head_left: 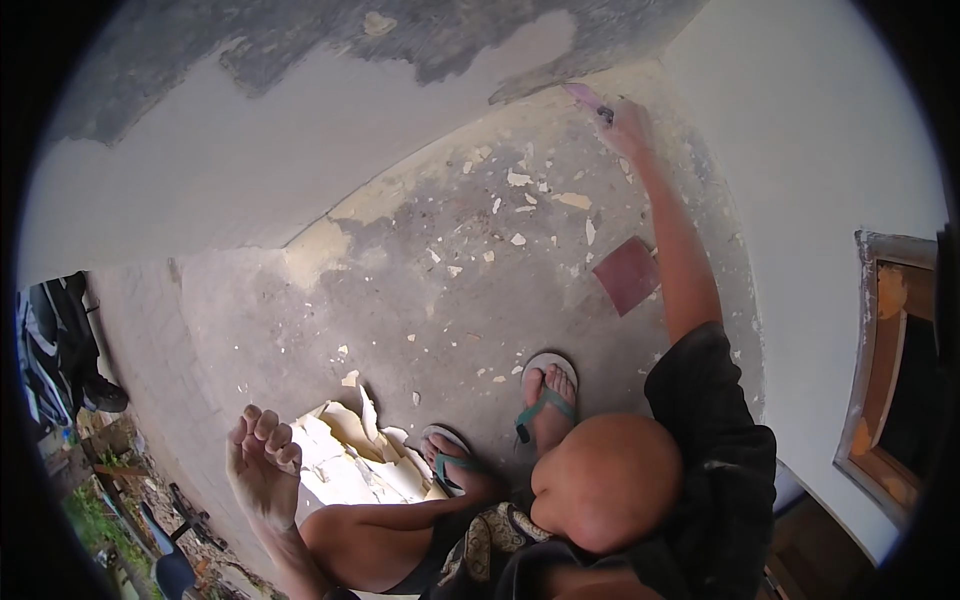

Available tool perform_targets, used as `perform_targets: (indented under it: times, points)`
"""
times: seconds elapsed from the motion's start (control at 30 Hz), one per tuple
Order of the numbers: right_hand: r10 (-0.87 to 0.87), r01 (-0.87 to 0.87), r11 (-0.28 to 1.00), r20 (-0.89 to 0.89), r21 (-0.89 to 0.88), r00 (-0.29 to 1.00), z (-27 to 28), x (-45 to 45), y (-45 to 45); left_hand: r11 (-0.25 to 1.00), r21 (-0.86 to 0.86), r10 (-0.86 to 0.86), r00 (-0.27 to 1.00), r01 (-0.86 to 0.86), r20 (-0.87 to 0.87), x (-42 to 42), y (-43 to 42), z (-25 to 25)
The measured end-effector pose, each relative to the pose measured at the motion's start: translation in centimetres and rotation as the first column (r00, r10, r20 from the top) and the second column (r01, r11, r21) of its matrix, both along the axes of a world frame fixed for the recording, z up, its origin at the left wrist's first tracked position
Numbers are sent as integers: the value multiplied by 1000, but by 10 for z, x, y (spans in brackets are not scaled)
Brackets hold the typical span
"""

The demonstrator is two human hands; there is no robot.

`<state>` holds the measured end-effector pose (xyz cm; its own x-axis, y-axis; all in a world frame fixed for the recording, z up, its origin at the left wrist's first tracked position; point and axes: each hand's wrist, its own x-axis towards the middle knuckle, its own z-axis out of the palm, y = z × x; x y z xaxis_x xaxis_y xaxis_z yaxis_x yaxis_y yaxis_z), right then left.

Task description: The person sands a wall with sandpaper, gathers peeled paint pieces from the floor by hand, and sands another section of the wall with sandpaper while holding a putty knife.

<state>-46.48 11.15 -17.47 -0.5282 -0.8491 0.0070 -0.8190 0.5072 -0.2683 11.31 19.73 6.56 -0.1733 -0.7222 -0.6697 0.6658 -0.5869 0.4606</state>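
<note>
My right hand point(628, 130) reaches far forward, closed around the dark handle of a scraper point(585, 97). The scraper's pinkish blade meets the foot of the wall point(400, 115), near the corner. This wall has a pale coated band below and rough grey patches above. On the left, my left hand point(265, 465) is raised above my bent knee, palm showing and fingers loosely curled with nothing in them. Pale flakes point(518, 179) lie scattered over the grey floor point(400, 300) below the scraper.
A dark red square sheet point(628, 275) lies beside my right forearm. Large torn pale pieces point(360, 455) rest by my sandalled feet. A white wall point(800, 150) with a wooden frame point(885, 360) stands right. A motorbike-like dark object point(60, 345) is beyond the floor's left edge.
</note>
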Motion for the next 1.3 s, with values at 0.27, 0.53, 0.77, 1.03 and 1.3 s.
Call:
perform_targets:
  times: [0.27, 0.53, 0.77, 1.03, 1.3]
  points:
    - [197, -189, 966, -28, 175, 980, 46, 0, -7, 997, -60, -46, 998, 44, -37, 13, 9, 3]
    - [184, -204, 939, 96, 277, 978, 48, 27, -22, 999, -42, -20, 997, 17, -71, 15, 11, 7]
    - [-31, 4, 979, -129, -204, 991, -8, -55, 44, 999, -43, 24, 998, -27, -56, 20, 14, 10]
    - [-66, 30, 976, -160, -215, 985, -79, -69, 111, 998, -61, -29, 996, 24, -83, 26, 8, 0]
    - [14, -39, 959, -90, -280, 996, -36, -38, 144, 999, -42, -3, 997, 0, -76, 24, 7, 1]
